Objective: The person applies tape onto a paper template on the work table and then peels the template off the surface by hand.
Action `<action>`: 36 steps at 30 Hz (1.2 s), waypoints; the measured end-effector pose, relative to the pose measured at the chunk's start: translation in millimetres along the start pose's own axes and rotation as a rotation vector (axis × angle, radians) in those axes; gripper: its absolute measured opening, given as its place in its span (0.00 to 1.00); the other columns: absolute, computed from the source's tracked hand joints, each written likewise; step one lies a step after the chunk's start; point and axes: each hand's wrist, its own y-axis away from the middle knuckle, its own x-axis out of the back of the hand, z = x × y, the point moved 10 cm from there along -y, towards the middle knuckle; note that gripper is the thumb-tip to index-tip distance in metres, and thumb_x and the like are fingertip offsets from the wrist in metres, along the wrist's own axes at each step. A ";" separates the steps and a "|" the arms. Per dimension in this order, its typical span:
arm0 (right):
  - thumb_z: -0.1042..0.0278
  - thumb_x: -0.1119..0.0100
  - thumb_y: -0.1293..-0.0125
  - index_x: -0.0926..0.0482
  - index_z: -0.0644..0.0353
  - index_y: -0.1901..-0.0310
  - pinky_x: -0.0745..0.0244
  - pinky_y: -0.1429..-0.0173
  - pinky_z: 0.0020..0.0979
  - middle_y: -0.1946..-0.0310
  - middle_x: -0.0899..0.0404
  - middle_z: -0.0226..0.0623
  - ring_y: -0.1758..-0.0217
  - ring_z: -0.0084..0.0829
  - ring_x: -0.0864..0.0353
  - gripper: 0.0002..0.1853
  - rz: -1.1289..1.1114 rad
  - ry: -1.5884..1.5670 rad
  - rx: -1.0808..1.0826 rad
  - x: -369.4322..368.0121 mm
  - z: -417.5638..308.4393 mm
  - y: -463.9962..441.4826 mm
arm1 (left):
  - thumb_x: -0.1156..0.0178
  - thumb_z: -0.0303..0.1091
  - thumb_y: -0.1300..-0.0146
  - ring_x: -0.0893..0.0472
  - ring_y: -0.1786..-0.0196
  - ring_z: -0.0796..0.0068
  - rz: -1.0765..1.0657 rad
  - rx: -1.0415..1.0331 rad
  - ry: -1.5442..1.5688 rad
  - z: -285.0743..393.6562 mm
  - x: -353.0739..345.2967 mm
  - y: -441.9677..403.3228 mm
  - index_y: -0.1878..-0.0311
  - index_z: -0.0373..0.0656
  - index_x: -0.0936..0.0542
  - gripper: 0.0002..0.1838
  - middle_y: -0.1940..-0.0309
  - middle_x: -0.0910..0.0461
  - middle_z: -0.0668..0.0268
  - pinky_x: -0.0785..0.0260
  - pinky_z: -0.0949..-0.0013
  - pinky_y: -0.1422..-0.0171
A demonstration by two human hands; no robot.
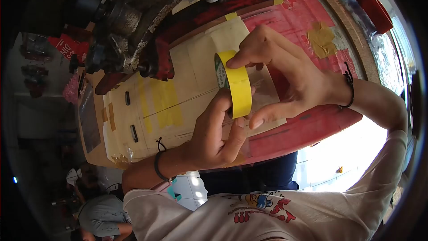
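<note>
1. A yellow tape roll (241, 87) is held above the middle of the tabletop (307, 127), its ring standing on edge and its printed inner core turned to the left
2. The left hand (211, 129) comes in from the near left, and its grip pinches the near end of the roll, with one finger at the left rim and others below it
3. The right hand (296, 76) reaches in from the right with its grip spread wide: a bent fingertip touches the far part of the yellow band, while the thumb stands out well away from that fingertip, near the roll's near end
4. A black wristband (158, 164) circles the left wrist, and a thin dark bracelet (349, 85) circles the right one
5. Beneath the hands, a cream sheet (196, 58) covers much of the tabletop, with yellow strips (167, 102) on its left part and two small dark bars (134, 133) farther left
6. The right part of the tabletop is red, with a brown tape patch (322, 40) toward the far side
7. A worn dark machine (127, 22) with a red base stands at the far left
8. Another person in a grey shirt (101, 216) is at the near left, beyond the tabletop
</note>
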 end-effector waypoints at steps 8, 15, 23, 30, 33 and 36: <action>0.67 0.26 0.41 0.17 0.61 0.55 0.24 0.51 0.33 0.58 0.24 0.36 0.53 0.34 0.21 0.15 0.030 0.061 -0.093 7.5 -3.2 2.0 | 0.56 0.24 0.25 0.23 0.56 0.74 0.049 0.100 -0.320 -1.7 1.5 -3.1 0.41 0.30 0.36 0.13 0.59 0.24 0.57 0.31 0.70 0.49; 0.73 0.31 0.38 0.19 0.60 0.58 0.23 0.50 0.35 0.58 0.24 0.37 0.52 0.37 0.20 0.09 -0.002 -0.084 -0.203 1.1 3.2 3.4 | 0.56 0.23 0.24 0.23 0.57 0.73 0.034 0.066 -0.351 -3.3 -3.8 -0.6 0.40 0.31 0.38 0.13 0.59 0.24 0.57 0.30 0.70 0.51; 0.72 0.32 0.45 0.23 0.62 0.61 0.28 0.60 0.33 0.62 0.26 0.37 0.61 0.36 0.25 0.12 0.036 0.256 0.150 -5.6 -33.8 2.1 | 0.47 0.16 0.36 0.27 0.53 0.47 0.021 0.037 -0.245 5.6 -4.1 1.2 0.43 0.28 0.32 0.18 0.55 0.27 0.49 0.35 0.51 0.45; 0.67 0.30 0.43 0.24 0.64 0.61 0.25 0.62 0.34 0.63 0.21 0.41 0.65 0.36 0.26 0.14 0.061 0.309 0.274 -1.4 -49.7 0.4 | 0.41 0.23 0.34 0.19 0.66 0.56 0.121 -0.224 -0.488 42.7 4.3 -4.0 0.47 0.25 0.25 0.15 0.62 0.20 0.51 0.27 0.56 0.55; 0.70 0.29 0.44 0.25 0.62 0.60 0.25 0.62 0.33 0.64 0.22 0.40 0.65 0.35 0.26 0.14 0.013 0.231 0.243 -7.0 -51.9 4.1 | 0.40 0.25 0.35 0.18 0.65 0.61 0.103 -0.190 -0.491 37.8 5.8 -0.5 0.47 0.24 0.23 0.16 0.62 0.18 0.55 0.26 0.60 0.55; 0.73 0.31 0.44 0.25 0.60 0.60 0.25 0.63 0.33 0.65 0.22 0.39 0.66 0.34 0.27 0.13 -0.024 0.198 0.297 -13.2 -58.4 8.4 | 0.39 0.25 0.36 0.16 0.63 0.63 0.217 -0.085 -0.384 27.8 14.3 -2.8 0.48 0.24 0.22 0.16 0.63 0.17 0.58 0.25 0.62 0.54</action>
